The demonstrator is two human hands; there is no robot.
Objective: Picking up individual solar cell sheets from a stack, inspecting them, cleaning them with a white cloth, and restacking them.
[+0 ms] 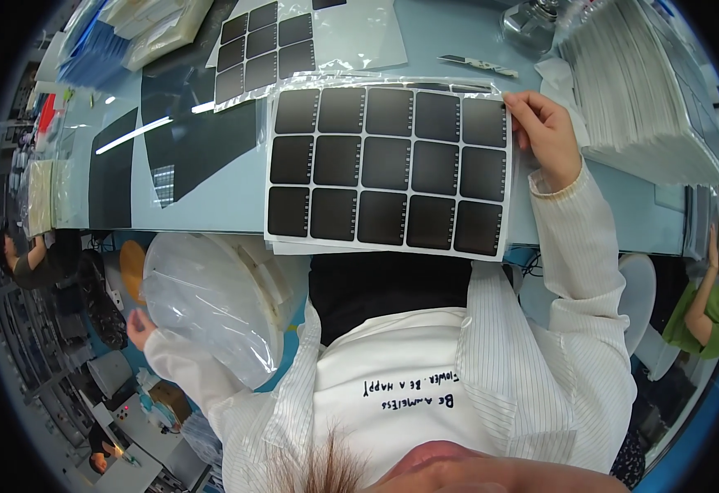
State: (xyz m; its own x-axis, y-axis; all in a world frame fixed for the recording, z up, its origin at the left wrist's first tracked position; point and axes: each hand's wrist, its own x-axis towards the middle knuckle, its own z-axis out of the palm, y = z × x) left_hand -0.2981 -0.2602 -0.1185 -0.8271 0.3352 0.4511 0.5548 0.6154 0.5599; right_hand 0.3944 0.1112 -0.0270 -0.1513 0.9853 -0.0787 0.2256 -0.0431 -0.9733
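Note:
My right hand (547,135) pinches the upper right corner of a white sheet (386,168) that bears rows of black, square-shaped stickers. Under this sheet more sheets show at the edges, and the stack's near edge hangs over the table front. Clear film lies along its far edge. Down to the left, away from the table, my left hand (139,329) hangs with its fingers loosely apart and nothing visible in them. Nearest to it is a large round bundle (211,304) covered in clear plastic.
Another sticker sheet (265,49) lies beyond the stack. A craft knife (478,66) and a glass bottle (529,25) are at the far right. Tall stacked paper (631,99) stands on the right, dark panels (199,140) on the left. Other people work at both sides.

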